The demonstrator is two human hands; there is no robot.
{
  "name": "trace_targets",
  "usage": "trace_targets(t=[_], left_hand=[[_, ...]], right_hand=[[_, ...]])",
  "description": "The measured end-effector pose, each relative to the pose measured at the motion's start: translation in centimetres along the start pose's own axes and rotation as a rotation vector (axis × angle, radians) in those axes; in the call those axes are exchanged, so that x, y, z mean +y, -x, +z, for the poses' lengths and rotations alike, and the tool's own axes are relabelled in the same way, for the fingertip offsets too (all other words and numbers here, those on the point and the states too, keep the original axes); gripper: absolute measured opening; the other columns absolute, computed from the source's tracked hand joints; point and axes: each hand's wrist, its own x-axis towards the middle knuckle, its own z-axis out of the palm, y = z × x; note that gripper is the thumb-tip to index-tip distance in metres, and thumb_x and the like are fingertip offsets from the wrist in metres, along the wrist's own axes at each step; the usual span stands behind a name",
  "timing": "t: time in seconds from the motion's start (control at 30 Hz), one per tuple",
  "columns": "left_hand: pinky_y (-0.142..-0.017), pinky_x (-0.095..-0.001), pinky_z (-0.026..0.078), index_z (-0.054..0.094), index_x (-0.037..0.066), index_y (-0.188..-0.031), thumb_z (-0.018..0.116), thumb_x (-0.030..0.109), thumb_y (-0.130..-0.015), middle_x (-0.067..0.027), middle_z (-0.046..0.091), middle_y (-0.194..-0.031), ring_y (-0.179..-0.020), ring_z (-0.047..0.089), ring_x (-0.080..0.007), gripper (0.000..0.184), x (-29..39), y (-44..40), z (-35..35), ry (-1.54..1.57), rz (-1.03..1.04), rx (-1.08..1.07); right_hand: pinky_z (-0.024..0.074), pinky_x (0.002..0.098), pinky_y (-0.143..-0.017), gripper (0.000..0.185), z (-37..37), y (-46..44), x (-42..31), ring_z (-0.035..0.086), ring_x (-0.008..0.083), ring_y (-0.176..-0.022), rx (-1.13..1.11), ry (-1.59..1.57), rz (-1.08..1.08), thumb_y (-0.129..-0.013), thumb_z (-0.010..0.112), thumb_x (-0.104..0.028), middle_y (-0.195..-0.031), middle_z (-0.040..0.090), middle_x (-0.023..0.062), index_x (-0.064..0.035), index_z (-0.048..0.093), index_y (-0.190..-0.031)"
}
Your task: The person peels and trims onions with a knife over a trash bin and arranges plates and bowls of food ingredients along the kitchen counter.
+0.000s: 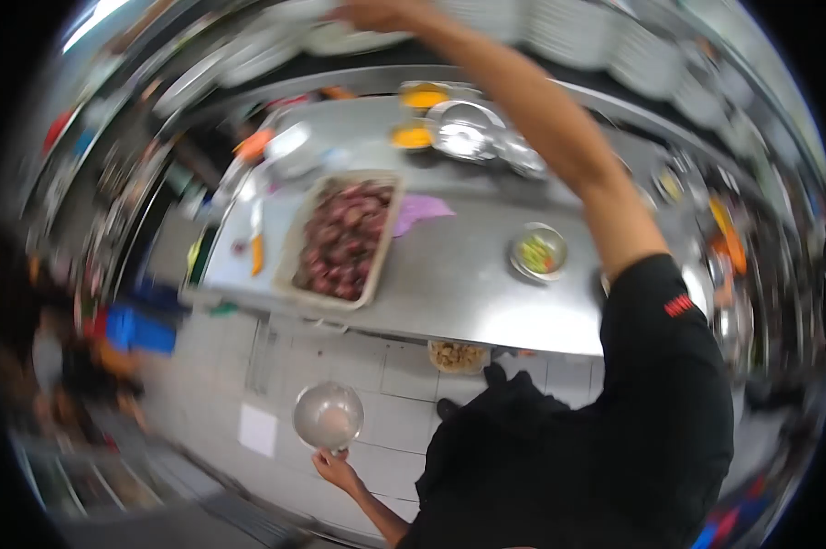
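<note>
Left hand point(336, 466): pinching metal bowl point(329, 414) by its rim (above floor tiles point(404, 371)). Right hand point(372, 13): raised, blurred, apparently near plates point(344, 40); grip unreadable.

A tub point(326, 300) of red onions point(344, 240) is standing on the steel counter point(458, 284); an orange-handled knife point(257, 254) is lying nearby.

Lt: bright, strip lamp point(97, 20) top-L | glare on ctr point(468, 274) | fisheye, edges blurry
</note>
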Motion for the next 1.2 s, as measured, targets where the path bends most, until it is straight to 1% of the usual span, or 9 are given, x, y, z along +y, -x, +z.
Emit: trace_targets(t=[0.23, 0.37, 0.6, 0.93, 1.0, 1.07, 1.1, 1.17, 1.2], left_hand=[[-0.070, -0.0357, 0.058, 0.049, -0.002, -0.100, 0.048, 0.027, -0.097, -0.0154, 0.058, -0.095, -0.076, 0.065, -0.0259, 0.029, 5.7, -1.6, 5.6, 0.095, -0.041, -0.076], [-0.075, -0.0363, 0.058, 0.047, -0.004, -0.108, 0.048, 0.027, -0.096, -0.0176, 0.058, -0.101, -0.081, 0.066, -0.0294, 0.032, 6.7, -1.5, 9.0, 0.136, -0.091, -0.068], [-0.082, -0.0410, 0.057, 0.044, -0.007, -0.117, 0.050, 0.028, -0.095, -0.0223, 0.055, -0.116, -0.092, 0.066, -0.0364, 0.042, 5.3, -0.3, 15.4, 0.173, -0.147, -0.158], [-0.079, -0.0405, 0.059, 0.048, -0.015, -0.113, 0.050, 0.026, -0.092, -0.0248, 0.058, -0.113, -0.090, 0.067, -0.0362, 0.046, 4.6, 4.9, 17.1, 0.118, -0.162, -0.056], [-0.078, -0.0403, 0.058, 0.046, -0.011, -0.112, 0.052, 0.027, -0.093, -0.0233, 0.058, -0.112, -0.088, 0.067, -0.0353, 0.043, 4.3, 6.3, 16.5, 0.121, -0.173, -0.033], [-0.077, -0.0401, 0.058, 0.044, -0.007, -0.112, 0.054, 0.027, -0.093, -0.0219, 0.057, -0.112, -0.086, 0.067, -0.0344, 0.040, 4.4, 8.2, 17.3, 0.155, -0.188, -0.019], [-0.077, -0.0398, 0.058, 0.044, -0.007, -0.112, 0.053, 0.027, -0.093, -0.0216, 0.057, -0.112, -0.086, 0.067, -0.0348, 0.040, 4.8, 9.1, 17.4, 0.151, -0.198, 0.006], [-0.076, -0.0396, 0.058, 0.044, -0.006, -0.112, 0.053, 0.026, -0.093, -0.0214, 0.057, -0.113, -0.086, 0.067, -0.0352, 0.039, 4.6, 10.1, 18.1, 0.171, -0.205, 0.011], [-0.076, -0.0400, 0.059, 0.044, -0.006, -0.113, 0.054, 0.027, -0.093, -0.0214, 0.056, -0.113, -0.085, 0.067, -0.0356, 0.040, 3.9, 10.1, 18.4, 0.180, -0.216, -0.018]], right_hand=[[0.0481, 0.0413, -0.066, 0.033, -23.7, 19.5, -14.0, 0.062, 0.0342, -0.074, 0.346, -0.353, 0.006, -0.083, 0.072, -0.033, -0.081, 0.063, 0.0162, -0.0021, 0.063, -0.092], [0.0473, 0.0386, -0.065, 0.031, -30.6, 32.1, -13.3, 0.057, 0.0296, -0.071, 0.015, -0.384, 0.307, -0.085, 0.070, -0.028, -0.077, 0.057, 0.0134, -0.0001, 0.057, -0.089], [0.0478, 0.0458, -0.079, 0.031, -24.3, 53.2, -4.2, 0.059, 0.0411, -0.091, -0.319, -0.275, 0.752, -0.087, 0.066, -0.024, -0.100, 0.062, 0.0234, 0.0029, 0.059, -0.101], [0.0466, 0.0402, -0.076, 0.018, -15.5, 70.0, 1.5, 0.061, 0.0290, -0.084, -0.499, -0.163, 0.836, -0.082, 0.069, -0.019, -0.089, 0.063, 0.0128, -0.0031, 0.066, -0.090], [0.0491, 0.0361, -0.074, 0.023, -16.1, 70.3, 2.5, 0.062, 0.0234, -0.082, -0.159, -0.417, 1.242, -0.081, 0.073, -0.020, -0.091, 0.064, 0.0106, -0.0032, 0.068, -0.096], [0.0489, 0.0308, -0.066, 0.038, -18.1, 71.4, 6.3, 0.058, 0.0158, -0.073, 0.451, -0.088, 1.327, -0.081, 0.077, -0.030, -0.087, 0.064, 0.0069, -0.0034, 0.064, -0.105], [0.0504, 0.0313, -0.069, 0.045, -20.1, 71.4, 8.3, 0.061, 0.0225, -0.078, 0.662, 0.018, 1.524, -0.086, 0.069, -0.022, -0.090, 0.063, 0.0140, 0.0008, 0.052, -0.121], [0.0548, 0.0322, -0.064, 0.043, -20.9, 77.6, 13.4, 0.065, 0.0251, -0.075, 0.669, 0.761, 1.733, -0.089, 0.059, -0.019, -0.092, 0.064, 0.0189, 0.0062, 0.046, -0.122], [0.0548, 0.0322, -0.064, 0.043, -21.6, 79.6, 15.5, 0.065, 0.0251, -0.075, 0.698, 0.767, 1.721, -0.089, 0.059, -0.019, -0.092, 0.064, 0.0189, 0.0062, 0.046, -0.122]])
